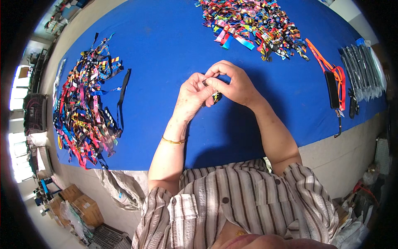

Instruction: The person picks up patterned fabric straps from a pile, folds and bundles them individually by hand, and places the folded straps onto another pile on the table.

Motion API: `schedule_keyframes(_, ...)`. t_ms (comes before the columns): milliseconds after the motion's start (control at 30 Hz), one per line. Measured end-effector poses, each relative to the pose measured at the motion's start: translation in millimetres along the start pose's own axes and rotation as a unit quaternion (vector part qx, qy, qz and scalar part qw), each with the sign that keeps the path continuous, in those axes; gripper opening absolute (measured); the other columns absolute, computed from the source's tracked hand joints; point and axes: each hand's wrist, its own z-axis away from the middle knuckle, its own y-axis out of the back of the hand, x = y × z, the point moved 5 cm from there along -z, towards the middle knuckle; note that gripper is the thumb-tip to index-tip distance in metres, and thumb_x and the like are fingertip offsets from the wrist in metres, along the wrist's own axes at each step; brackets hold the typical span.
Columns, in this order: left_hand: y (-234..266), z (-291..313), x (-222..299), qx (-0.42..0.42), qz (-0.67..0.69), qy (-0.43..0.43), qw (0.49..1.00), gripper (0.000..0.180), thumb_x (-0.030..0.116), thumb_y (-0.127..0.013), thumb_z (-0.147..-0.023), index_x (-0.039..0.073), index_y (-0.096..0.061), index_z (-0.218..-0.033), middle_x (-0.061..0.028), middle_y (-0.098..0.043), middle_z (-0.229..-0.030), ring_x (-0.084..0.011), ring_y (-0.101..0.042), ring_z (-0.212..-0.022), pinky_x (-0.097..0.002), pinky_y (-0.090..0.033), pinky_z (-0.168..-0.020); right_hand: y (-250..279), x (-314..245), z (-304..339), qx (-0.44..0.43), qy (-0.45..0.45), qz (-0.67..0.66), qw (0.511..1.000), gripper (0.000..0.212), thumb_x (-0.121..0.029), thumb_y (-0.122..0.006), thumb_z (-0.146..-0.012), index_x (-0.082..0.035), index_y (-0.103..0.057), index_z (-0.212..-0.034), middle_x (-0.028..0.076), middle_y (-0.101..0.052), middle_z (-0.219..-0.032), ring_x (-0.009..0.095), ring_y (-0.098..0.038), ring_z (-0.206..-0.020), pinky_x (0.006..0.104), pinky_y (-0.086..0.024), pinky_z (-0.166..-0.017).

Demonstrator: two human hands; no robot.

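Both of my hands meet above the middle of the blue tabletop, fingertips together. My left hand (191,95) is closed round a small patterned fabric strap (217,98), dark with bits of yellow and white. My right hand (235,85) pinches at the top of the same bundle, where a small dark end (205,83) shows between the fingers. Most of the strap is hidden inside the hands. To the left lies a loose heap of colourful patterned straps (85,108). A second, denser pile of colourful short straps (253,25) spreads along the far side.
An orange strap (321,56) with a black piece (331,89) lies at the right. Beside it are several clear-wrapped dark packets (362,70). A blue cloth (161,50) covers the table. Cardboard boxes (85,207) and a wire basket (108,237) stand on the floor at lower left.
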Motion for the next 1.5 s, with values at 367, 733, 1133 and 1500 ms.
schedule_keyframes(367,-7,-1,-3,-0.064,0.086,0.023,0.994,0.010,0.008,-0.064,-0.094,0.003,-0.056,-0.093,-0.0075,-0.065,-0.075,-0.0138,-0.063,-0.057,-0.0242,-0.051,-0.051,-4,21,1,-0.031,-0.093,-0.114,0.989,0.007,-0.010,-0.063,-0.093,-0.002,-0.064,-0.091,0.002,-0.065,-0.089,0.009,-0.061,-0.082,0.0276,-0.050,-0.078)
schedule_keyframes(733,14,-6,4,0.031,0.216,-0.014,0.976,0.004,0.004,-0.063,-0.093,0.003,-0.059,-0.092,-0.0096,-0.067,-0.077,-0.0163,-0.065,-0.061,-0.0268,-0.055,-0.055,6,31,-1,0.012,-0.063,-0.210,0.976,0.025,-0.002,-0.056,-0.093,-0.001,-0.058,-0.118,0.007,-0.065,-0.107,0.013,-0.061,-0.101,0.0286,-0.049,-0.093)
schedule_keyframes(1133,5,-5,2,0.030,0.208,-0.012,0.978,0.008,0.003,-0.064,-0.092,0.003,-0.056,-0.092,-0.0102,-0.067,-0.084,-0.0180,-0.065,-0.063,-0.0296,-0.054,-0.053,-7,27,2,0.010,-0.055,-0.121,0.991,0.023,-0.002,-0.048,-0.095,-0.004,-0.063,-0.113,0.004,-0.067,-0.095,0.008,-0.061,-0.083,0.0254,-0.050,-0.075)
schedule_keyframes(1500,4,-3,6,0.025,0.183,-0.034,0.982,0.016,0.004,-0.067,-0.091,0.005,-0.052,-0.087,-0.0070,-0.062,-0.077,-0.0150,-0.061,-0.058,-0.0256,-0.050,-0.049,-13,14,6,0.083,-0.056,-0.028,0.995,0.019,-0.004,-0.044,-0.100,-0.008,-0.060,-0.110,0.008,-0.066,-0.090,0.017,-0.063,-0.077,0.0310,-0.050,-0.069)
